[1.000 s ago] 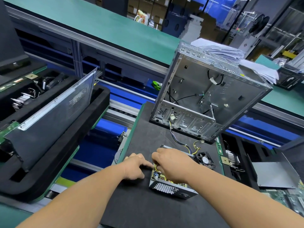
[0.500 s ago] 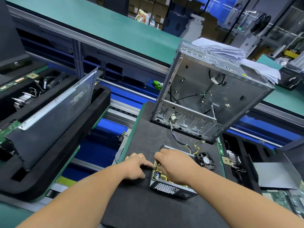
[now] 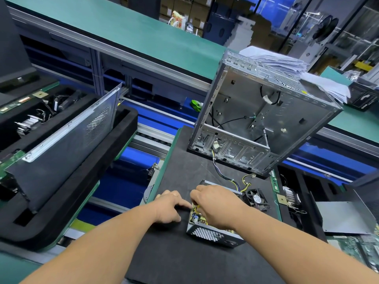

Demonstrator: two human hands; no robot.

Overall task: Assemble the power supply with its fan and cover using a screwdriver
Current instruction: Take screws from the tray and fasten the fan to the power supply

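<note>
While the stripped case (image 3: 264, 119) stands behind on the mat (image 3: 184, 173), the open power supply (image 3: 213, 230) lies coverless, fan (image 3: 257, 199) beside it. Right hand (image 3: 217, 206) reaches inside, grip hidden; left hand (image 3: 170, 208), loosely curled, rests alongside. Likely next: seating the fan.

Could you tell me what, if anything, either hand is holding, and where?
Left hand rests beside the power supply, holding nothing; right hand reaches inside, grip hidden.
</note>
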